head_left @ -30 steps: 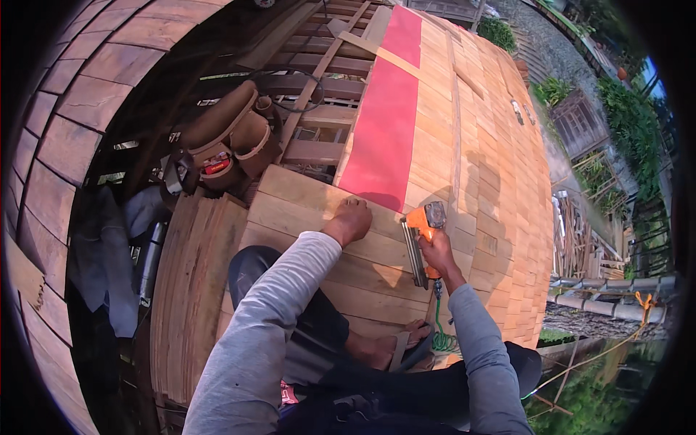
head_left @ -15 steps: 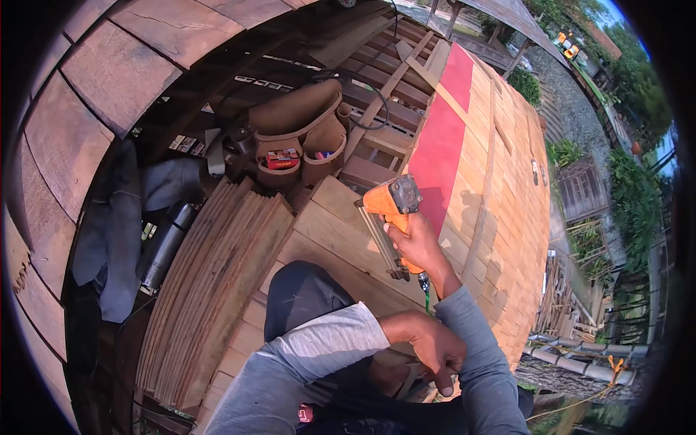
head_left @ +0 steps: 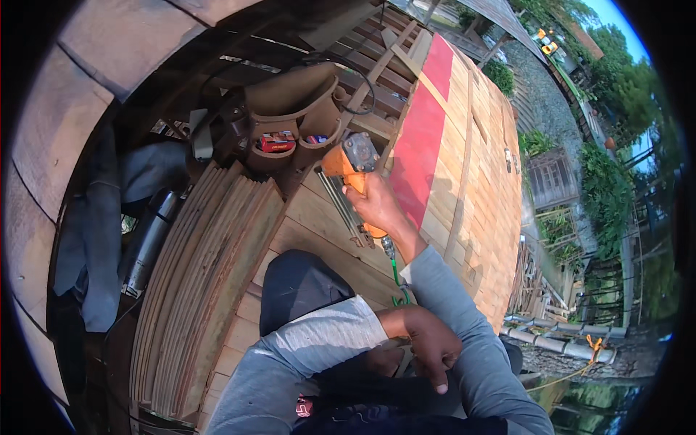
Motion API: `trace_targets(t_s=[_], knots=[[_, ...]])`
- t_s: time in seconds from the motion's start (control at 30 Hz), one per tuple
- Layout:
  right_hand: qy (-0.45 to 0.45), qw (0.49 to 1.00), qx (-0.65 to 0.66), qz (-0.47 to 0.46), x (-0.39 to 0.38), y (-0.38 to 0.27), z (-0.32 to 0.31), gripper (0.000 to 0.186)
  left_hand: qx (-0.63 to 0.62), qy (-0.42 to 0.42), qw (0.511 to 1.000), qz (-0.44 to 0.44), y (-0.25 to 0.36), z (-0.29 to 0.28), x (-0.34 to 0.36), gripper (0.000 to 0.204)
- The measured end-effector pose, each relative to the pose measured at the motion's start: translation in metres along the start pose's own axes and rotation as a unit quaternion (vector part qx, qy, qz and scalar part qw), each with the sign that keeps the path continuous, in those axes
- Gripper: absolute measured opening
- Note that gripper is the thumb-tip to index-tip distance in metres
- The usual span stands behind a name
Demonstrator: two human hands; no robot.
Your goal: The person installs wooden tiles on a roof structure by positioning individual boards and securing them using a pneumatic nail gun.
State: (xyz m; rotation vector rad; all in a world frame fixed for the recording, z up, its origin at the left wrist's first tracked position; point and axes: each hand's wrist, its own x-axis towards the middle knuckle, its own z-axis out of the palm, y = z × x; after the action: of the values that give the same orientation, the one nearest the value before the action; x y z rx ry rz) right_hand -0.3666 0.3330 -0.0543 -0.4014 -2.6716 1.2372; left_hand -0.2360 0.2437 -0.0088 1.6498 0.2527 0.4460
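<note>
Two hands: right hand (head_left: 378, 205) grips one orange nailer (head_left: 351, 165).

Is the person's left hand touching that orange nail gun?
Apart. The head view shows the left hand down by the lap, while only the right hand grips the orange nail gun.

Right hand (head_left: 377, 206) extended forward and up, fingers wrapped tight around tool (head_left: 351, 170), wrist straight, grey sleeve running back toward lower edge. Left arm bent sharply at elbow, forearm drawn across body. Left hand (head_left: 428, 348) held low near waist, knuckles up, fingers curled downward; whether it gripped anything could not be told.
</note>
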Motion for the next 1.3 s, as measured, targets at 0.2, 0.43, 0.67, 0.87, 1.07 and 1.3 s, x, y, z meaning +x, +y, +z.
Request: trace_targets(t_s=[0.2, 0.43, 0.67, 0.87, 1.07, 1.3], knots=[[0.038, 0.998, -0.038, 0.016, 0.021, 0.002, 0.013, 0.038, -0.036, -0.015, 0.999, -0.006, 0.011, 0.000, -0.021, 0.060], [-0.009, 0.999, -0.022, 0.039, 0.017, -0.022, 0.008, 0.042, -0.038, 0.010, 0.999, -0.016, 0.011, 0.001, -0.022, 0.062], [0.010, 0.998, -0.049, 0.038, 0.033, 0.002, 0.018, 0.028, -0.044, -0.003, 0.999, 0.009, 0.009, -0.005, -0.021, 0.063], [0.049, 0.999, -0.006, -0.004, -0.001, -0.008, -0.004, 0.038, -0.184, 0.041, 0.975, 0.118, 0.017, -0.010, -0.049, 0.057], [0.065, 0.995, -0.060, -0.035, -0.136, 0.043, -0.123, 0.034, 0.159, 0.481, 0.858, -0.086, 0.053, -0.036, -0.124, 0.057], [0.148, 0.966, -0.158, 0.143, -0.336, 0.051, -0.239, 0.024, 0.522, 0.678, 0.149, -0.495, 0.114, -0.069, -0.246, 0.123]])
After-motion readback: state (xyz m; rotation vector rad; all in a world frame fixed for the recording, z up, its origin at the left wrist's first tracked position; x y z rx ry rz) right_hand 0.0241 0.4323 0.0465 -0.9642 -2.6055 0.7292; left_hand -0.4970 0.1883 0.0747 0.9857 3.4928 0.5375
